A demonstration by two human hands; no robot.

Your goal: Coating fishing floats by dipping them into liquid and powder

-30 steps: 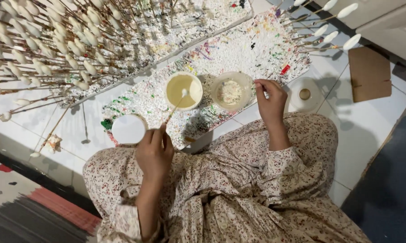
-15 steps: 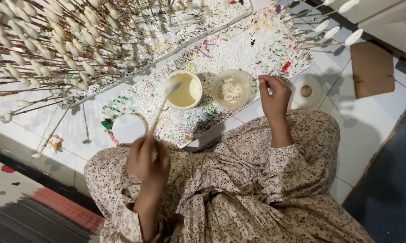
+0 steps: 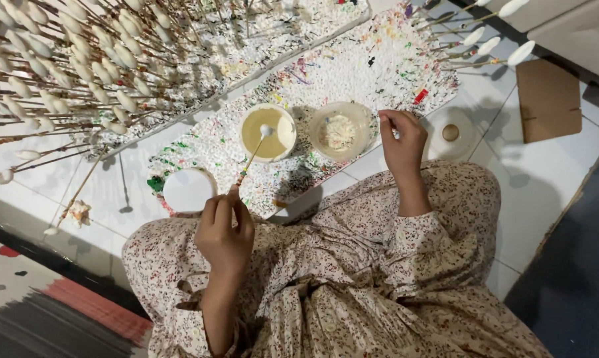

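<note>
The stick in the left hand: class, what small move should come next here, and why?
Probably lift the stick a little, clear of the yellow-liquid cup. The left hand pinches its lower end, and its white bulb tip sits over or in the liquid, so it looks coated. The right hand is raised beside the clear cup, and racks of coated sticks stand behind.

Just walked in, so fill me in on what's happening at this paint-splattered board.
A person sits on the floor at a speckled foam board. The left hand pinches a thin stick whose white bulb tip sits over a cup of cream-coloured liquid. The right hand is raised beside a clear cup of pale bits, fingers pinched together. Many sticks with white tips stand in foam at the upper left.
</note>
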